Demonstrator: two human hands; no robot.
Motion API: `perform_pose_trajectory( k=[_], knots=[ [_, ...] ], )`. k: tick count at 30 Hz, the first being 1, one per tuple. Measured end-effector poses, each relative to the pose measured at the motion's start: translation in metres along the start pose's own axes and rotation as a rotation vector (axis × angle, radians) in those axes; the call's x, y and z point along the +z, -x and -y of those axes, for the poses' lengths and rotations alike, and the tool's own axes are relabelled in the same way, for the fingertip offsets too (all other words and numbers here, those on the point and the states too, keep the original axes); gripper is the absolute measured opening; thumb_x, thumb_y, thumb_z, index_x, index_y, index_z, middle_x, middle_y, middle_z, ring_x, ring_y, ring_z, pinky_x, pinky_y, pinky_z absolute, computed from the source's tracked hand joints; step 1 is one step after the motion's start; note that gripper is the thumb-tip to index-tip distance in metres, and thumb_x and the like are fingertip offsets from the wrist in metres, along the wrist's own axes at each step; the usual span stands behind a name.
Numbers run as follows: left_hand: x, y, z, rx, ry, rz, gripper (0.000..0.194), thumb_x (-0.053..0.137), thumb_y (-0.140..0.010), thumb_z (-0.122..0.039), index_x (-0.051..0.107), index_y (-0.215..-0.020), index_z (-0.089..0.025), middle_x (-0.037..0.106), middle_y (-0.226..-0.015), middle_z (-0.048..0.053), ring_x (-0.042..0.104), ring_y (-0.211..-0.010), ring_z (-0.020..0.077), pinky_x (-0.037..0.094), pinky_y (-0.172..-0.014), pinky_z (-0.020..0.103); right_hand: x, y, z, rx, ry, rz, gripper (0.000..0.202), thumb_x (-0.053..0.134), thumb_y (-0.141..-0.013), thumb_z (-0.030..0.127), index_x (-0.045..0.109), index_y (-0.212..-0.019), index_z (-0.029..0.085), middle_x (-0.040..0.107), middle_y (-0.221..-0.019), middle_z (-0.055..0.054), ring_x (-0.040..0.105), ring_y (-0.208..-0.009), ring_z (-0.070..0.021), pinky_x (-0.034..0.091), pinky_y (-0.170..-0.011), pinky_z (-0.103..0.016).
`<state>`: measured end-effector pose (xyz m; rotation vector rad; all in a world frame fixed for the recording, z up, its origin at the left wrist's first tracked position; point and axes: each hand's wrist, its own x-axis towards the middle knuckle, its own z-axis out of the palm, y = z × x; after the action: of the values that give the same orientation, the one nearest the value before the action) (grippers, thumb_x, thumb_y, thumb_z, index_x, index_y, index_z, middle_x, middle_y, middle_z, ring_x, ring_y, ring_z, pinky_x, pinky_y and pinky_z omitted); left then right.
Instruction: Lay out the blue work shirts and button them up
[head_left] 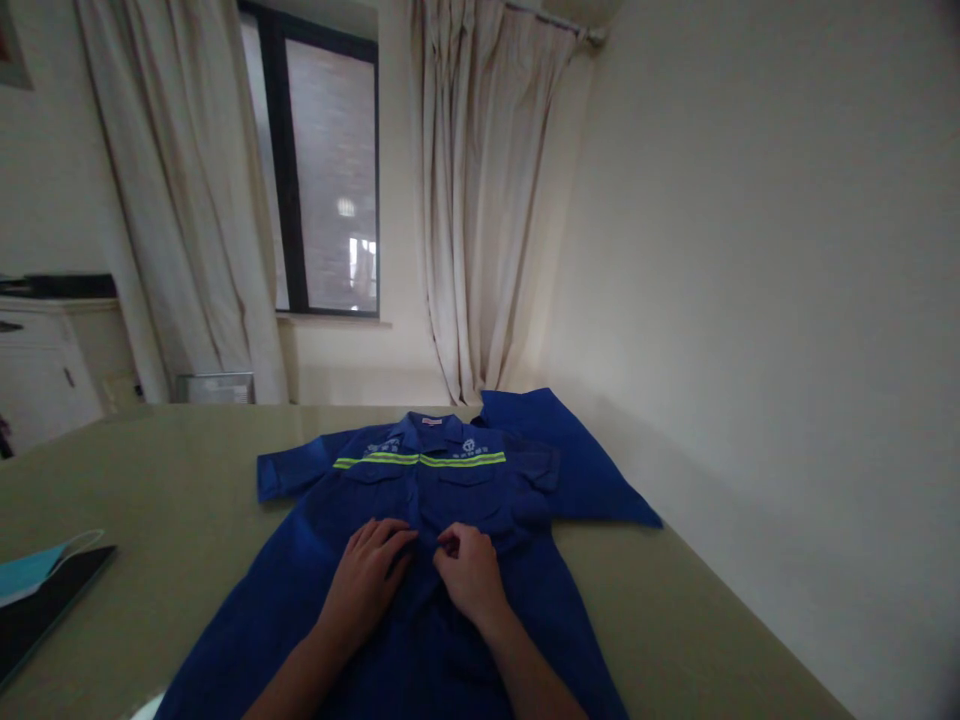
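Observation:
A dark blue short-sleeved work shirt (457, 500) lies face up on the table, its collar at the far end. A yellow-green reflective stripe crosses the chest below white printed lettering. My left hand (373, 565) rests on the shirt front, fingers curled, with the index finger and thumb at the left side of the front placket. Just across the placket, my right hand (470, 570) pinches the cloth between thumb and bent fingers. The fingertips of both hands are a short distance apart. Whatever lies under the fingers, such as a button, is too small to make out.
Another piece of blue cloth (577, 460) lies behind the shirt's right sleeve, near the wall. On the greenish table (187, 490), a light blue face mask (30, 572) rests on a dark flat object (64, 605) at the left. Curtains (487, 200) hang beyond the far edge.

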<state>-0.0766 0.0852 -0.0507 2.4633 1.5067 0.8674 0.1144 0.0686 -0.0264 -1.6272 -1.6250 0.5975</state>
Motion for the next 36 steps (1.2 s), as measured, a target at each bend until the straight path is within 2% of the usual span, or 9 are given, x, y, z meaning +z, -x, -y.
perform_pose_trajectory(
  k=[2, 4, 7, 12, 16, 21, 26, 31, 36],
  knots=[
    [-0.002, 0.004, -0.002, -0.018, 0.058, 0.04, 0.025, 0.053, -0.095, -0.025, 0.072, -0.112, -0.029, 0.071, -0.117, 0.005, 0.064, -0.108, 0.0234, 0.048, -0.1, 0.041, 0.002, -0.003, -0.001, 0.027, -0.202, -0.064, 0.016, 0.059, -0.078, 0.017, 0.074, -0.083, 0.021, 0.075, -0.079, -0.004, 0.07, -0.077, -0.0216, 0.049, -0.069, -0.028],
    [-0.002, 0.006, -0.005, -0.044, 0.09, 0.078, 0.024, 0.05, -0.097, -0.025, 0.072, -0.107, -0.027, 0.071, -0.11, 0.005, 0.064, -0.102, 0.0227, 0.049, -0.094, 0.038, 0.005, -0.006, -0.001, 0.036, -0.371, -0.107, 0.013, 0.059, -0.08, 0.021, 0.072, -0.082, 0.02, 0.073, -0.078, -0.003, 0.068, -0.075, -0.0211, 0.049, -0.067, -0.028],
    [-0.001, 0.003, -0.009, -0.067, 0.065, 0.101, 0.023, 0.049, -0.097, -0.024, 0.07, -0.107, -0.026, 0.069, -0.107, 0.006, 0.063, -0.101, 0.0233, 0.046, -0.092, 0.037, 0.009, -0.007, 0.002, -0.015, -0.471, -0.053, 0.015, 0.061, -0.083, 0.027, 0.074, -0.086, 0.019, 0.073, -0.078, -0.003, 0.067, -0.074, -0.0207, 0.048, -0.066, -0.027],
    [0.0, -0.01, -0.007, -0.179, 0.071, 0.149, 0.014, 0.05, -0.09, -0.017, 0.064, -0.093, -0.021, 0.065, -0.098, 0.005, 0.063, -0.092, 0.0216, 0.044, -0.082, 0.033, 0.016, 0.001, 0.007, -0.148, -0.24, 0.088, 0.021, 0.059, -0.089, 0.021, 0.08, -0.089, 0.023, 0.075, -0.089, -0.004, 0.069, -0.085, -0.0205, 0.048, -0.078, -0.028],
    [0.0, -0.013, 0.001, -0.216, 0.182, 0.201, 0.011, 0.051, -0.084, -0.014, 0.059, -0.085, -0.021, 0.064, -0.088, 0.002, 0.062, -0.082, 0.0184, 0.043, -0.073, 0.028, 0.018, 0.006, 0.012, -0.156, -0.119, 0.083, 0.018, 0.063, -0.087, 0.016, 0.079, -0.09, 0.024, 0.073, -0.084, -0.003, 0.068, -0.079, -0.0186, 0.046, -0.072, -0.025],
    [0.004, -0.007, 0.002, -0.117, 0.262, 0.075, 0.012, 0.049, -0.087, -0.016, 0.059, -0.088, -0.023, 0.066, -0.093, 0.005, 0.062, -0.09, 0.0222, 0.047, -0.08, 0.034, 0.017, 0.007, 0.015, -0.169, -0.045, -0.008, 0.017, 0.059, -0.091, 0.017, 0.076, -0.09, 0.023, 0.072, -0.084, -0.002, 0.066, -0.077, -0.0176, 0.043, -0.071, -0.025],
    [0.007, -0.003, 0.001, -0.061, 0.396, -0.003, 0.014, 0.047, -0.092, -0.018, 0.06, -0.092, -0.024, 0.068, -0.093, 0.004, 0.065, -0.089, 0.0214, 0.052, -0.083, 0.034, 0.017, 0.008, 0.015, -0.18, -0.022, -0.04, 0.017, 0.059, -0.092, 0.017, 0.075, -0.087, 0.021, 0.072, -0.082, -0.003, 0.066, -0.075, -0.0172, 0.042, -0.069, -0.024],
    [0.003, -0.001, -0.003, -0.025, 0.385, -0.021, 0.035, 0.047, -0.093, -0.016, 0.061, -0.122, -0.03, 0.071, -0.109, 0.002, 0.069, -0.099, 0.0188, 0.054, -0.088, 0.03, 0.016, 0.006, 0.011, -0.19, -0.137, -0.017, 0.024, 0.054, -0.094, 0.02, 0.077, -0.085, 0.021, 0.073, -0.078, -0.003, 0.067, -0.072, -0.0174, 0.042, -0.066, -0.024],
    [-0.003, -0.003, -0.008, -0.028, 0.351, -0.006, 0.029, 0.046, -0.093, -0.015, 0.071, -0.103, -0.028, 0.072, -0.103, 0.002, 0.07, -0.095, 0.0187, 0.054, -0.086, 0.029, 0.013, 0.001, 0.007, -0.165, -0.264, 0.048, 0.022, 0.058, -0.092, 0.023, 0.079, -0.089, 0.02, 0.074, -0.074, -0.002, 0.067, -0.067, -0.0175, 0.043, -0.061, -0.024]
  ],
)
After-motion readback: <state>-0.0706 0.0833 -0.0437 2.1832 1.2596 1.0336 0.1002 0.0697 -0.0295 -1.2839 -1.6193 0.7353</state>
